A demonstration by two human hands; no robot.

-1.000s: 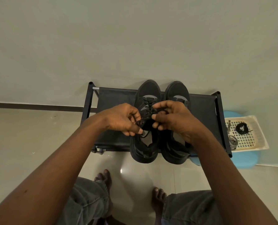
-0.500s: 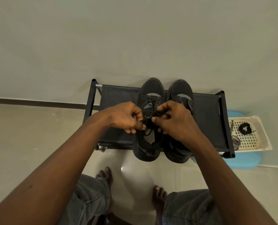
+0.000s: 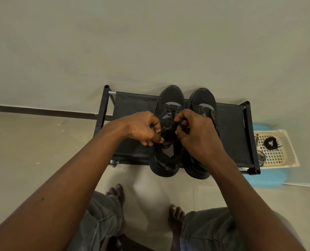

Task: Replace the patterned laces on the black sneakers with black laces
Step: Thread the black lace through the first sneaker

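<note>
Two black sneakers stand side by side on a low black rack (image 3: 132,109), toes toward the wall. The left sneaker (image 3: 170,98) has a black lace (image 3: 171,113) threaded through its eyelets. My left hand (image 3: 143,130) pinches one end of that lace over the shoe's tongue. My right hand (image 3: 197,131) pinches the other end just across from it. The right sneaker (image 3: 202,98) is partly hidden under my right hand. A coiled black lace (image 3: 270,143) and a patterned black-and-white lace (image 3: 260,157) lie in a cream basket.
The cream perforated basket (image 3: 284,156) sits on a blue stool (image 3: 266,180) right of the rack. A pale wall rises behind the rack. My bare feet (image 3: 117,192) and jeans-covered knees are on the tiled floor below the sneakers.
The view has shifted slightly. Both hands stay on the left sneaker's lace, with the fingers drawn a little closer together over the tongue.
</note>
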